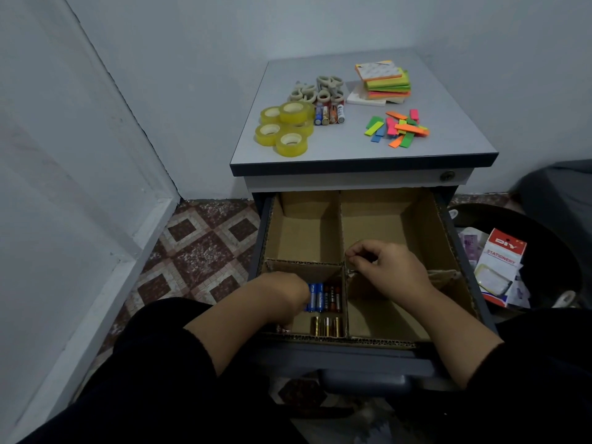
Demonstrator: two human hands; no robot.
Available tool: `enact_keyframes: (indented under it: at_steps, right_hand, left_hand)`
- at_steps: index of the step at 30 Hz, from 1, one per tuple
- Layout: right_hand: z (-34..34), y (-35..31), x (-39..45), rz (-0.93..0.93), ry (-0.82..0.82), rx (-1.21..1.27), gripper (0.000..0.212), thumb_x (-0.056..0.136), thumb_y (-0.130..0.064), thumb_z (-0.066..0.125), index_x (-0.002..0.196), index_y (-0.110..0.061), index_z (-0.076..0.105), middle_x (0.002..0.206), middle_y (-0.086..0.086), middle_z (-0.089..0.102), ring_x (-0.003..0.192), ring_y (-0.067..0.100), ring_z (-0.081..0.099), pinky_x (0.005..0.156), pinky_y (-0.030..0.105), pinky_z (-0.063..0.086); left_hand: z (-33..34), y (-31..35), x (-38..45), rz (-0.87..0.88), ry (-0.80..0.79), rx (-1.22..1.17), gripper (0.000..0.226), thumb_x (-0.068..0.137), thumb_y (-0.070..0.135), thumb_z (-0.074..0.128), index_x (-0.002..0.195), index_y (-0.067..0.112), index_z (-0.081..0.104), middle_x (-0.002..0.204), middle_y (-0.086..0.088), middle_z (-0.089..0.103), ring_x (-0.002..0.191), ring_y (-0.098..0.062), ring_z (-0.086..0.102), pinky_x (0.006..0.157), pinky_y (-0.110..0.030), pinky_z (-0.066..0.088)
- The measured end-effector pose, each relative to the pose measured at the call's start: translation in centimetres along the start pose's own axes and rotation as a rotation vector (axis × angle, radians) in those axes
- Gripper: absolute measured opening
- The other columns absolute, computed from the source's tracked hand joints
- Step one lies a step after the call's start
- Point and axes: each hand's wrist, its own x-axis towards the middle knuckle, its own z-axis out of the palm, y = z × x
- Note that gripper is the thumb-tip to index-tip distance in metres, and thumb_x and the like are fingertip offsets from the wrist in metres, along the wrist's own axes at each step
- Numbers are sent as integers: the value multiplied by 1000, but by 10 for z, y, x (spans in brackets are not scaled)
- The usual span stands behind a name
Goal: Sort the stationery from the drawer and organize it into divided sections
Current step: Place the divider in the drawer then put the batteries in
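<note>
Partly hidden: batteries (323, 298) under left hand (282, 291).

Left hand (282, 291) reaches down into the drawer's (461, 251) near-left section; right hand (389, 270), fingers curled, hovers over its middle.

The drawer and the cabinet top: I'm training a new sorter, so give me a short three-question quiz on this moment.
1. True or false: batteries already lie in the near-left section of the cardboard divider.
2. Which group sits nearest the front-left corner of the cabinet top? A) sticky note pads B) clear tape rolls C) coloured paper strips
3. Fill in: the right hand rests at the ___ of the divider, while the left hand reaches into the battery section.

Key: 1 true; 2 B; 3 centre crossing
</note>
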Motion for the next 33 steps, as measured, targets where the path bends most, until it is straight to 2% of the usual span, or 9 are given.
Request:
enact_keyframes:
  at_steps: [7,11,13,17,21,25,27,29,33]
  right_hand:
    - [1,1,0,-8,5,14,14,94,-31,56,103,-39,63,94,-23,58,85,-7,52,59,12,37]
    - [0,-1,-2,-40,39,107,15,93,-24,58,101,-36,63,98,-21,58,88,-10,50,68,8,36]
    - [-3,-6,-2,-75,117,147,16,92,-21,59,99,-34,63,95,-21,57,89,-8,51,70,8,37]
    - [-20,-24,8,-186,313,66,15,91,-19,61,104,-24,66,95,-19,56,93,-1,52,80,17,43]
    - [-41,-45,35,-289,471,-11,19,91,-17,60,109,-15,67,103,-5,62,99,8,55,85,24,46]
    - [-60,-67,82,-228,518,-65,27,95,-14,54,120,-12,64,116,4,63,107,15,55,91,26,43]
    - [-68,-76,105,-174,485,-104,32,96,-13,50,126,-12,60,123,7,58,111,19,54,91,29,43]
    - [-76,-80,127,-112,422,-141,38,95,-13,49,133,-11,54,125,12,54,112,25,53,89,33,43]
    - [-88,-86,151,-45,286,-225,43,92,-17,51,134,-12,49,128,16,55,119,31,51,88,36,42]
  left_hand:
    - [-1,2,-5,0,7,-54,19,88,12,61,106,13,59,106,-5,60,91,-18,53,73,-28,42]
    - [-20,1,-14,53,9,-271,16,88,10,62,104,13,62,92,4,57,83,-9,53,65,-19,40]
    - [-35,-3,-23,76,45,-436,11,89,13,62,99,14,65,84,9,58,82,-8,58,66,-20,47]
    - [-68,-14,-39,150,313,-552,5,88,23,65,91,23,70,84,10,66,82,-2,64,76,-24,55]
    - [-103,-22,-39,118,673,-729,8,87,23,65,82,29,67,79,12,67,75,3,62,69,-15,51]
    - [-134,-25,-8,-7,1043,-834,19,94,17,55,108,19,67,101,5,67,92,-5,60,80,-19,48]
    - [-146,-24,12,-97,1118,-778,31,97,14,47,125,13,60,123,-3,62,111,-14,56,92,-26,45]
    - [-158,-21,29,-166,1155,-698,35,98,12,41,131,10,54,129,-9,58,117,-23,54,95,-34,44]
    - [-180,-16,51,-314,1055,-428,35,96,8,41,130,11,50,117,-12,60,102,-28,59,73,-35,46]
